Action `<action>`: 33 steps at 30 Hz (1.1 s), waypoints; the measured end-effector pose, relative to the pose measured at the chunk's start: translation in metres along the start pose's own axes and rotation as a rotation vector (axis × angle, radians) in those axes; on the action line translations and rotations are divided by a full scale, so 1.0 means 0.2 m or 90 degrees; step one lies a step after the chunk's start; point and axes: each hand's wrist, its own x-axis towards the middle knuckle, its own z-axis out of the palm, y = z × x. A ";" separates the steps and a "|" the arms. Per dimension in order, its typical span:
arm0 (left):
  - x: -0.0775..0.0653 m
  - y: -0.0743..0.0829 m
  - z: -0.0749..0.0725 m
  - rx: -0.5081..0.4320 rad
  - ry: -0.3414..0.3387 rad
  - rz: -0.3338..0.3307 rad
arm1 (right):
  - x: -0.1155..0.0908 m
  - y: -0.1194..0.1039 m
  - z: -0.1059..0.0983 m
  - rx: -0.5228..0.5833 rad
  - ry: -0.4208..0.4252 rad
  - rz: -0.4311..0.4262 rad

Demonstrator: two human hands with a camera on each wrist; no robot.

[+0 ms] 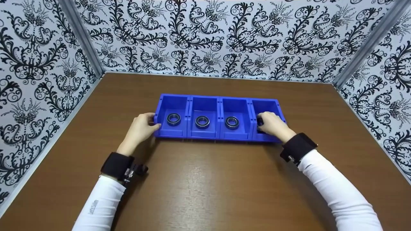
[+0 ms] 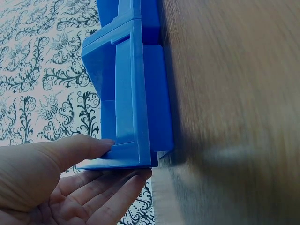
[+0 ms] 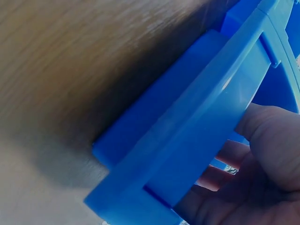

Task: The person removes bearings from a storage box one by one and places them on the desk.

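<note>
A row of joined blue plastic bins [image 1: 204, 134] rests on the brown table. Of its compartments, the left three each have one ball bearing lying flat: the left bearing [image 1: 173, 119], the second bearing [image 1: 202, 122] and the third bearing [image 1: 231, 123]. My left hand [image 1: 141, 128] grips the row's left end wall, thumb inside and fingers outside, as the left wrist view also shows. Inside the rightmost compartment, my right hand [image 1: 273, 123] holds a dark bearing [image 1: 259, 122] between thumb and fingers. That bearing is mostly covered by the hand, and the bin front hides the fingertips in the right wrist view.
Wood-grain table surface [image 1: 192, 179] surrounds the bins. Patterned black-and-white panels [image 1: 208, 38] stand behind and at both sides, joined by grey corner posts [image 1: 82, 38]. Each wrist wears a black band [image 1: 118, 165] with a small device on it.
</note>
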 end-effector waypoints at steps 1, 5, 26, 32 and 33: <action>0.00 0.00 0.00 -0.004 -0.007 -0.005 | 0.00 0.00 0.00 0.000 -0.002 0.001; 0.01 -0.01 0.00 0.007 -0.010 -0.016 | 0.02 0.00 0.00 0.003 -0.014 0.006; 0.01 -0.01 0.00 -0.001 -0.013 -0.018 | 0.03 0.00 -0.01 0.000 -0.030 0.006; 0.01 -0.01 0.00 0.001 -0.015 -0.020 | 0.03 0.00 -0.01 0.000 -0.026 0.009; 0.01 -0.01 0.00 0.000 -0.015 -0.020 | 0.03 0.00 -0.01 0.000 -0.025 0.009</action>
